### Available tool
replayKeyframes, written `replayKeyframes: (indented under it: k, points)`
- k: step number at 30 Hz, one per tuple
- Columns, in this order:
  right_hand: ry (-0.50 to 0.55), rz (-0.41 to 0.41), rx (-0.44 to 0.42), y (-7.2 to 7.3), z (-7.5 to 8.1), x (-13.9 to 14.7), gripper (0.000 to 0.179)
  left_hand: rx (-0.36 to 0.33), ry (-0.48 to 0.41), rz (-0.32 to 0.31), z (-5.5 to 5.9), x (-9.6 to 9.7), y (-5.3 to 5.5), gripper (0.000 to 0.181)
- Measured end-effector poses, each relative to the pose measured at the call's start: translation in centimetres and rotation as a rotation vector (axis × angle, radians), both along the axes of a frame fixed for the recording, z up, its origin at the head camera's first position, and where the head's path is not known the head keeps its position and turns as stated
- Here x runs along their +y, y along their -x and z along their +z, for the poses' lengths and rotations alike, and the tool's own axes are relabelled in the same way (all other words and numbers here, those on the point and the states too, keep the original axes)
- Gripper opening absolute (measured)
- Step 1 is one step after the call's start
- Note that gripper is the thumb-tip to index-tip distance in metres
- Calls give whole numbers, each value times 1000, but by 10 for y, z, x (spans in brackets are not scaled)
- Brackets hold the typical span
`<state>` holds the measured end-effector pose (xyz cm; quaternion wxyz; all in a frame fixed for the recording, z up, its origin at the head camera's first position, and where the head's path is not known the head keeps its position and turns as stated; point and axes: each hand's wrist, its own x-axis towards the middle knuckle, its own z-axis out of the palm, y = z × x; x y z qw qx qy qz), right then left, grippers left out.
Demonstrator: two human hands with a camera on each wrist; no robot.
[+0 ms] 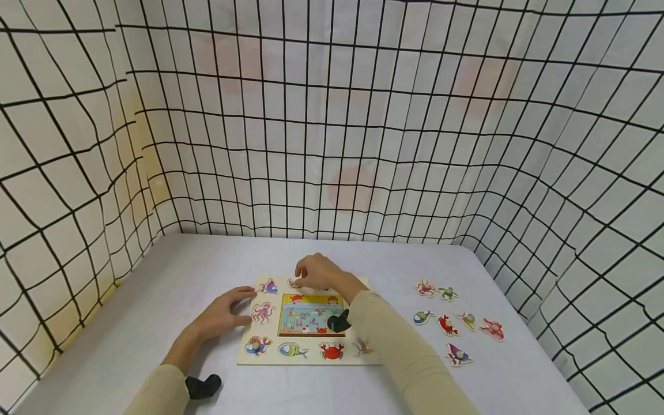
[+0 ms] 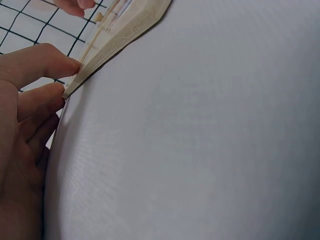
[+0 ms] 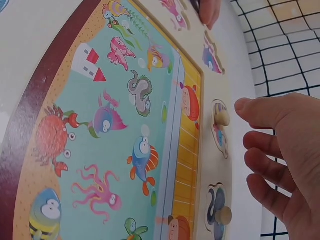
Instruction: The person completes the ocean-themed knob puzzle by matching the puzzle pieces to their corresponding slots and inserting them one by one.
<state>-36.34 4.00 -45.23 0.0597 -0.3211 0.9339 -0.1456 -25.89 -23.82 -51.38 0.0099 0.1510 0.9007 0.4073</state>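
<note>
A wooden peg puzzle board with a printed underwater picture in its middle lies on the table. My left hand touches the board's left edge with thumb and fingers spread, and its index fingertip meets the rim in the left wrist view. Over the far edge is my right hand. In the right wrist view its thumb is near, but apart from, the wooden knob of a colourful piece seated in the board. Another knobbed piece sits beside that one. A knobbed fish piece lies at the near left corner.
Several loose sea-animal pieces lie right of the board, among them a green turtle, a red crab, a striped fish and a purple fish. Black netting over white cloth surrounds the table's back and sides.
</note>
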Motion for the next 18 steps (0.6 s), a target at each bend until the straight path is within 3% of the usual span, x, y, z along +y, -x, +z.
replayKeyframes:
  k: [18]
  points:
    - [4, 63, 48, -2, 20, 22, 27, -8, 13, 22, -2, 1, -1, 67]
